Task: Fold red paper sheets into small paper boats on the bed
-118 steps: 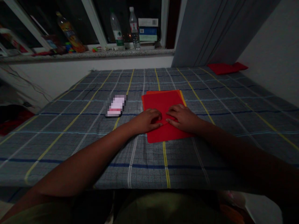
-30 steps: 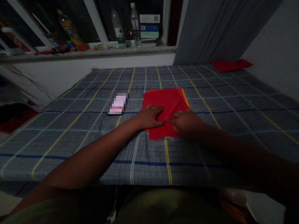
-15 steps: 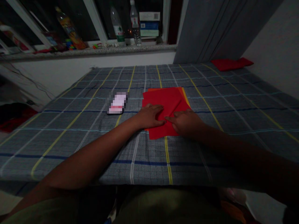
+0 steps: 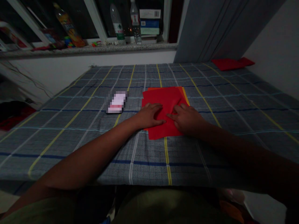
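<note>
Red paper (image 4: 164, 94) is laid on the desk (image 4: 149, 169), which is covered by a checked cloth, and both hands are set down on it. The left hand (image 4: 149, 115) is placed on the left part, thumb and fingers spread well apart, with nothing gripped. The right hand (image 4: 188, 119) is rested on the right part, fingers mostly curled in, one fingertip pointed left at the paper; whether any of it is pinched there can't really be told. Just past those fingers a slanted fold can kinda be made out. An orange sheet (image 4: 153, 89) is mostly hidden under the red. A phone (image 4: 116, 102), screen blurred out, is placed over to the left, and something flat and red (image 4: 230, 64) is parked at the far right corner
</note>
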Available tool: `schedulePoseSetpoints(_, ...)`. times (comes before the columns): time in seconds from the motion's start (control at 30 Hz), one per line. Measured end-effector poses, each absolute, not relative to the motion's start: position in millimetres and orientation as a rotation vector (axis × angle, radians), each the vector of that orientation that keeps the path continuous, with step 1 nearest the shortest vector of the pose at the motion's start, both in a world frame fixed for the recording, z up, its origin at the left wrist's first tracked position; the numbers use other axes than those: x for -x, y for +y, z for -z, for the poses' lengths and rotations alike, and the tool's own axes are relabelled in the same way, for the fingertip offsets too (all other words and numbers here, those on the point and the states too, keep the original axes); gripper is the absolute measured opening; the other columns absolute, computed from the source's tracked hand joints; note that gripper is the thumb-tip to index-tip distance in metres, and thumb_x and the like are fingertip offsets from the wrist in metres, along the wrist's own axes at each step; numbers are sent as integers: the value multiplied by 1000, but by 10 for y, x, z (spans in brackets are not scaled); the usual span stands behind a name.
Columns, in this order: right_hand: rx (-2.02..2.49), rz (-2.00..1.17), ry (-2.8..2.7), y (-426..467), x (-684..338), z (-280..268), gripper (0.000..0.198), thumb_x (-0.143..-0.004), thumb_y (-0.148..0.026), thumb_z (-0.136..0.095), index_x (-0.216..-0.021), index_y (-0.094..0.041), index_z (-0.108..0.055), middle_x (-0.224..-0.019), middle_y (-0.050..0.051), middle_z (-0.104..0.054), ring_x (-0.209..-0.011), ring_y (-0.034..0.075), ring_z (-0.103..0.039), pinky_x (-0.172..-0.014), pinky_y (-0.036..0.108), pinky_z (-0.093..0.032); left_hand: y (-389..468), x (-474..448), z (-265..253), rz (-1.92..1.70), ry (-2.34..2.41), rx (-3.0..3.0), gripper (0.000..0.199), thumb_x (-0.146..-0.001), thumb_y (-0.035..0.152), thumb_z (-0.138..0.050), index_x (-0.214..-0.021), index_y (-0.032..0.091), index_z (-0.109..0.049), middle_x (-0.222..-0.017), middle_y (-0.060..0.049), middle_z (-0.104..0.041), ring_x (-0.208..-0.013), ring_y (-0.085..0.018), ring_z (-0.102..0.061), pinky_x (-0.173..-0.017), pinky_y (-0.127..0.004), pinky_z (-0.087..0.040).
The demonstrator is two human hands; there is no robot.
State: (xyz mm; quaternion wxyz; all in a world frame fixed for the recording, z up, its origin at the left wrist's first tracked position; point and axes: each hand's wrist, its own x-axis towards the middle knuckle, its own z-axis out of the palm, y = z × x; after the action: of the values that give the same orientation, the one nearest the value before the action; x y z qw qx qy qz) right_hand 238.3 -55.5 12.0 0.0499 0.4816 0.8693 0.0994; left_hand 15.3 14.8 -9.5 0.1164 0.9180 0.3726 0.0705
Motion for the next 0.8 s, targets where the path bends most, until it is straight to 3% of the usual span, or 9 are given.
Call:
schedulePoseSetpoints(0.1, -1378, -311, 2721, -527, -2394, -95, 45, -102, -24, -42, -139, -16, -67, -162, 18, -48, -145, 42, -42, -97, 53, -42, 145, -150, 97, -209, 1091, -2669, 84, -90, 64, -61, -156, 13, -45, -162, -15, -47, -149, -32, -42, -125, -44, -30)
schedulePoseSetpoints(0.17, -1347, -258, 2716, -501, -2405, -64, 48, -101, -20, -41, -143, -13, -63, -162, 16, -48, -151, 38, -37, -101, 54, -41, 157, -142, 89, -207, 1091, -2651, 86, -89, 64, -63, -155, 13, -46, -163, -16, -46, -150, -32, -41, -126, -44, -29)
schedulePoseSetpoints(0.3, -1355, -214, 2721, -467, -2425, -12, 50, -100, -19, -41, -146, -14, -59, -160, 15, -52, -150, 35, -42, -106, 57, -39, 226, -102, 44, -185, 1056, -2567, 87, -85, 64, -66, -154, 15, -48, -164, -14, -45, -153, -31, -39, -126, -43, -29)
schedulePoseSetpoints(0.47, -1374, -213, 2737, -467, -2434, 5, 52, -99, -17, -41, -148, -14, -58, -160, 17, -52, -149, 35, -43, -108, 59, -39, 276, -84, 17, -225, 1029, -2459, 69, -98, 61, -47, -152, 17, -50, -159, -12, -52, -147, -25, -49, -122, -38, -37)
schedulePoseSetpoints(0.67, -1360, -231, 2759, -460, -2447, 21, 50, -98, -18, -42, -145, -15, -60, -160, 16, -52, -149, 35, -43, -109, 60, -38, 202, -125, 63, -195, 1014, -2652, 74, -97, 57, -55, -158, 18, -43, -168, -11, -40, -155, -28, -36, -126, -43, -26)
schedulePoseSetpoints(0.8, -1367, -250, 2764, -497, -2423, -5, 48, -99, -18, -42, -142, -15, -62, -158, 16, -54, -147, 36, -42, -106, 58, -37, 185, -154, 69, -127, 1062, -2676, 70, -100, 59, -50, -158, 22, -45, -167, -9, -42, -148, -32, -43, -122, -47, -30)
